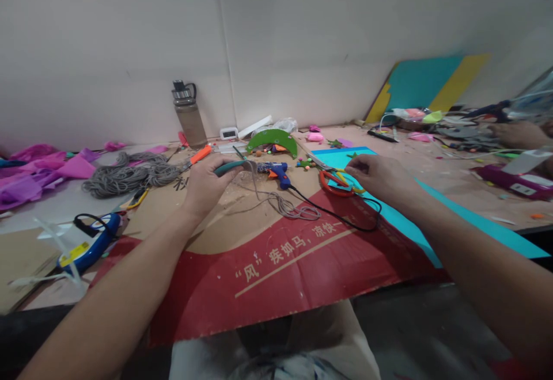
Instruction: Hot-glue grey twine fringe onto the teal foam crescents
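My left hand is closed around a curved teal strip, with a grey cord hanging from its end. The loose cord runs down into a tangle on the cardboard. My right hand has curled fingers just above and beside the scissors with red handles; whether it grips anything is hidden. Yellow handle-like parts show by its fingertips. Between my hands lies a blue glue gun, its black cable looping to the right. A sheet of bright blue card is under my right hand.
Behind are a green crescent and a water bottle. At left lie a grey cord bundle, pink and purple paper, and a blue device. Another person's hand is at far right, near a magenta device.
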The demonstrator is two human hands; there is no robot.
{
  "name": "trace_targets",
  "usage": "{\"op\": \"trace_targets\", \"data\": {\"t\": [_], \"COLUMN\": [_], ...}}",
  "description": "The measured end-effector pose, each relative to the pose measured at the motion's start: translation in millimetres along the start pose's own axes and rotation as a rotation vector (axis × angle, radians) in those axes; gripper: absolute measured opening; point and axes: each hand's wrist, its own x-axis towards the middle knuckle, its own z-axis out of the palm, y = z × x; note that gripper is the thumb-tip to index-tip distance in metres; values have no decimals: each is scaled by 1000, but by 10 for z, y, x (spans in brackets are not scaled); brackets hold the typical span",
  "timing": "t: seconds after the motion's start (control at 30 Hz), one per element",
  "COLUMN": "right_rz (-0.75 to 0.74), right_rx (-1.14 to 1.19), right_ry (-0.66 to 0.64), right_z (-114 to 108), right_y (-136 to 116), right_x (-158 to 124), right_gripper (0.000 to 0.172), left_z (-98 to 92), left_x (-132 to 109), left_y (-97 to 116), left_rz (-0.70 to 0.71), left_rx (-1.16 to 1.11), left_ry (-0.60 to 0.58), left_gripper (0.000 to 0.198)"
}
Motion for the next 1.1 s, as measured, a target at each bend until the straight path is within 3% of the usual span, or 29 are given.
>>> {"op": "trace_targets", "data": {"t": [0.8,0.97,1.03,1.1], "right_rz": [-74,-149,-209,-174], "right_rx": [122,206,146,41], "right_ry": [5,-55,-154,-270], "right_z": [21,148,286,460], "right_y": [-273,-659,-887,-1089], "right_x": [23,134,204,261], "right_gripper": [24,31,45,57], "left_z": [13,17,9,-3], "left_x": [1,2,1,0], "left_y": [-32,-56,-66,-72], "left_rz": [12,13,3,-6], "left_rx": [-6,-12,-11,5], "left_ry": [-10,-14,-14,-10], "left_gripper": [12,12,13,12]}}
